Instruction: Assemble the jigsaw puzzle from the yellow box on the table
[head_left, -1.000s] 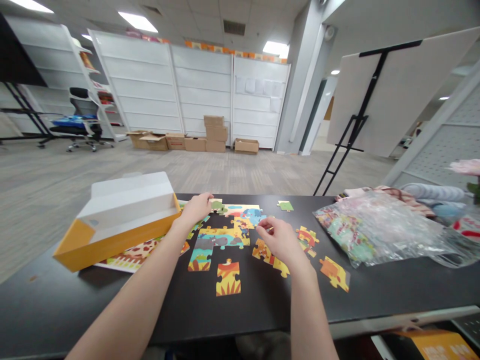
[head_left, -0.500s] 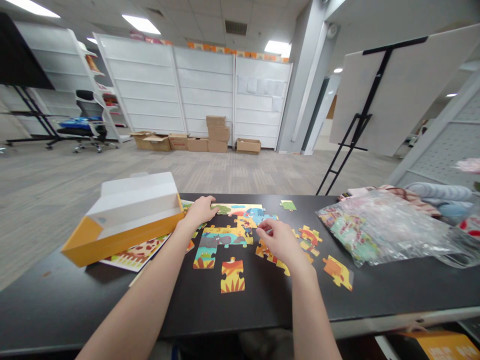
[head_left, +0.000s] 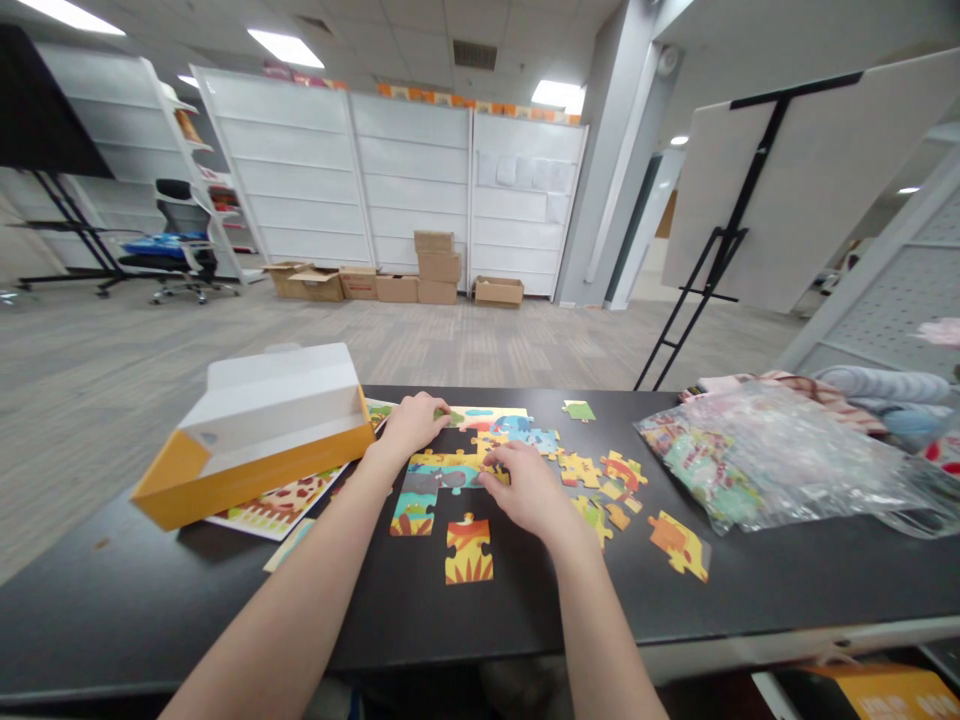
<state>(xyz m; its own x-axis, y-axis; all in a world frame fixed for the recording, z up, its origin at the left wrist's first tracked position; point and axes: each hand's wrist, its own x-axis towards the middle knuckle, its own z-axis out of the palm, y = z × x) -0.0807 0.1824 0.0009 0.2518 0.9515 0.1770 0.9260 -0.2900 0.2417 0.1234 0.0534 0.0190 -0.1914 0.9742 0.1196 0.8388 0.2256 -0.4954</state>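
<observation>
A partly joined jigsaw puzzle (head_left: pixel 442 480) with a hippo and an elephant lies on the black table. My left hand (head_left: pixel 412 424) rests at its upper left edge, thumb and fingers apart over the top row. At the puzzle's right side, my right hand (head_left: pixel 529 488) has thumb and index finger closed about a puzzle piece (head_left: pixel 494 469), mostly covered by the fingers. A red and yellow puzzle piece (head_left: pixel 469 552) lies apart below. Several loose pieces (head_left: pixel 581 469) are right of my right hand, with an orange and yellow piece (head_left: pixel 679 545) farther right.
An open orange and white box (head_left: pixel 262 478) stands on the left, over a giraffe picture sheet (head_left: pixel 289 496). A clear plastic bag (head_left: pixel 780 455) lies on the right, near folded cloths (head_left: pixel 877 385). One green piece (head_left: pixel 579 410) lies near the far edge of the table (head_left: pixel 450 630).
My right hand has moved left from the loose pieces onto the joined puzzle, uncovering several pieces. My left hand has shifted slightly right along the top edge.
</observation>
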